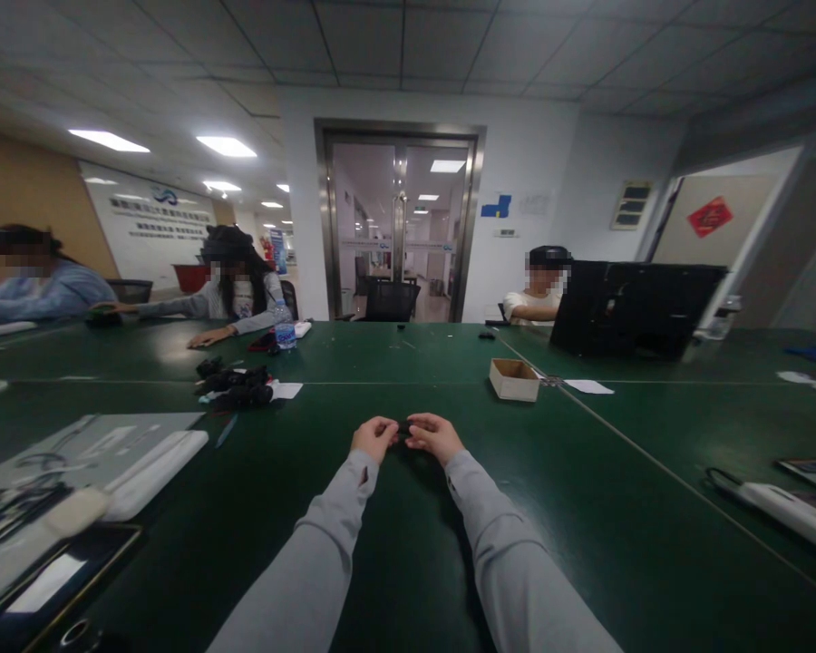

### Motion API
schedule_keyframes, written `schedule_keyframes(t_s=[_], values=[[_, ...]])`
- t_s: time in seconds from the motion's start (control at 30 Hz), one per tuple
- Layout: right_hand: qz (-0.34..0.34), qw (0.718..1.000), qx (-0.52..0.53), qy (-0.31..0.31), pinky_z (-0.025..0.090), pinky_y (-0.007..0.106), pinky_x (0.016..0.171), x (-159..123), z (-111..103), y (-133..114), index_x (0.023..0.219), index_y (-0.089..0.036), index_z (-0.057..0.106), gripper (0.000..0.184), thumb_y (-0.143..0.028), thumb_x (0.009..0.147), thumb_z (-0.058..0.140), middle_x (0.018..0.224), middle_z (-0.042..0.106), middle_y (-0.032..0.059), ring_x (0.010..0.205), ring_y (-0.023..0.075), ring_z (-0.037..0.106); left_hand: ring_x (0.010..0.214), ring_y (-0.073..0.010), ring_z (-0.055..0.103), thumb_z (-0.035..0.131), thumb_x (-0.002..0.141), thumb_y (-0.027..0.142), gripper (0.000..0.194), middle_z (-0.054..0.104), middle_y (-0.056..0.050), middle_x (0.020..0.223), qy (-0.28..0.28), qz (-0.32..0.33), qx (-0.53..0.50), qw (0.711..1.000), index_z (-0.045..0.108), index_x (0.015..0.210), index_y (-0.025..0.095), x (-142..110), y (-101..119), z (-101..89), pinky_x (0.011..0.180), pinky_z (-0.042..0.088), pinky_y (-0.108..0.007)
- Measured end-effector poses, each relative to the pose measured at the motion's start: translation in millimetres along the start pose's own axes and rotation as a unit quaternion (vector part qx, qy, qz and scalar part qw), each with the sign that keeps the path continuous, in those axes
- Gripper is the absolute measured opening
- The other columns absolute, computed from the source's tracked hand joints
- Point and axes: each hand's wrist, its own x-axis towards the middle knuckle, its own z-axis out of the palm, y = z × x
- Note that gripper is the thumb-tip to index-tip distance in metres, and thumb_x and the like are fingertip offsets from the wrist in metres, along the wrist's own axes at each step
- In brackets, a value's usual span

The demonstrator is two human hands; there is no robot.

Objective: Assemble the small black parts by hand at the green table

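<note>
Both my arms reach forward over the dark green table (408,544). Between my fingertips is a small black object (403,427), too small for me to tell its kind. My left hand (374,438) pinches it from the left side. On the right, my right hand (436,437) grips its other end with thumb and fingers. The fingers hide part of the object, which is held just above the tabletop.
An open cardboard box (514,381) stands ahead to the right, near a black monitor (636,308). Black gear (238,385), a pen (227,431) and a water bottle (284,328) lie or stand to the left. A phone (54,580) is near left. Several people sit across the table.
</note>
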Motion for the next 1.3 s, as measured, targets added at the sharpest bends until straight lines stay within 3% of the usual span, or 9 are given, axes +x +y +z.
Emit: schedule_keyframes(t_s=[0.57,0.83,1.03,1.17,1.3], values=[[-0.024,1.000,-0.013,0.015,0.055,0.026,0.055,-4.3,12.5,1.0,0.083,-0.011,0.059,0.033,-0.013,0.053,0.073,0.071,0.059,0.0018,0.051,0.0112,0.061,0.048,-0.0111,0.056,0.049,0.071,0.045,0.033,0.061,-0.004,0.055,0.001,-0.024,0.139,0.990,0.059,0.068,0.014,-4.2,14.0,-6.2,0.048,0.042,-0.020],[0.012,0.998,-0.029,0.048,0.048,0.021,0.039,-9.0,19.0,-7.2,0.079,-0.011,0.054,0.011,-0.017,0.071,0.059,0.047,0.053,-0.0014,0.041,0.0118,0.056,0.055,-0.0104,0.056,0.052,0.070,0.034,0.021,0.061,-0.001,0.062,0.003,0.065,0.100,0.993,0.060,0.076,0.016,-5.6,11.5,-3.3,0.057,0.044,-0.022],[0.027,0.998,-0.002,0.056,0.049,0.020,0.041,-9.6,19.4,-10.8,0.080,-0.011,0.052,0.007,-0.015,0.075,0.054,0.050,0.054,-0.0006,0.042,0.0109,0.057,0.072,-0.0115,0.058,0.058,0.065,0.021,0.019,0.063,-0.004,0.081,-0.034,0.124,0.059,0.990,0.060,0.083,0.016,-5.7,10.4,-4.1,0.069,0.046,-0.023],[0.031,0.998,0.000,0.053,0.049,0.020,0.041,-9.7,18.4,-10.9,0.080,-0.011,0.052,0.007,-0.016,0.075,0.054,0.050,0.055,-0.0002,0.042,0.0107,0.057,0.065,-0.0108,0.059,0.060,0.065,0.031,0.027,0.062,-0.005,0.082,-0.032,0.060,0.035,0.997,0.058,0.088,0.016,-5.9,13.1,-2.0,0.058,0.046,-0.020],[0.032,0.999,-0.012,0.035,0.048,0.020,0.040,-9.5,18.2,-9.8,0.080,-0.012,0.052,0.009,-0.017,0.074,0.057,0.051,0.056,0.0002,0.042,0.0101,0.056,0.042,-0.0077,0.052,0.045,0.076,0.040,0.030,0.056,0.001,0.060,-0.025,-0.035,0.060,0.997,0.053,0.092,0.016,-8.7,18.2,1.0,0.039,0.037,-0.017]])
